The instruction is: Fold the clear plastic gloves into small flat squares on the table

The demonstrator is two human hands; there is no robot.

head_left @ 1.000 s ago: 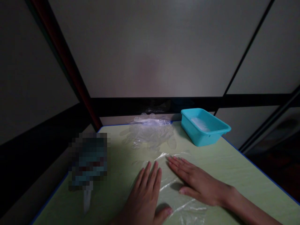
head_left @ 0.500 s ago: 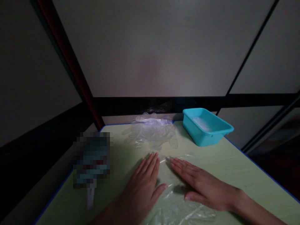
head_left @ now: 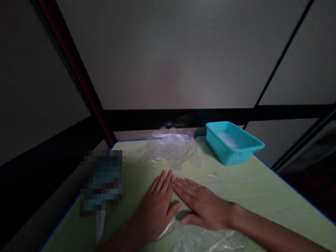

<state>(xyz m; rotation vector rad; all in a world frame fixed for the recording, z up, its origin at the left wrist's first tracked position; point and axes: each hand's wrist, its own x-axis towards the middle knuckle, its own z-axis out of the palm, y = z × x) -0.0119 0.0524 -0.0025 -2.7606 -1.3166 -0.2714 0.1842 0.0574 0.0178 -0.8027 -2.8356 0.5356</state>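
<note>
Teal pixelated item (head_left: pixel 102 182) ×1, unidentifiable | left hand (head_left: pixel 156 208) ×1, flat, palm down | clear plastic pile (head_left: pixel 173 152) ×1, glove-like, far edge of desk (head_left: pixel 270 192), layers uncountable | right hand (head_left: pixel 207 205) ×1, flat, fingertips meeting left's | clear film (head_left: pixel 210 240) ×1, beneath hands, partly hidden, near end cut off | turquoise basin (head_left: pixel 233 155) ×1, contents indistinct

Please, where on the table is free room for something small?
On the pale-green tabletop: right, between the turquoise rectangular plastic basin and right forearm; left, between the pixelated item and left hand. Crowded: the middle, with right hand over thin transparent plastic, and the back, with transparent plastic gloves.
</note>
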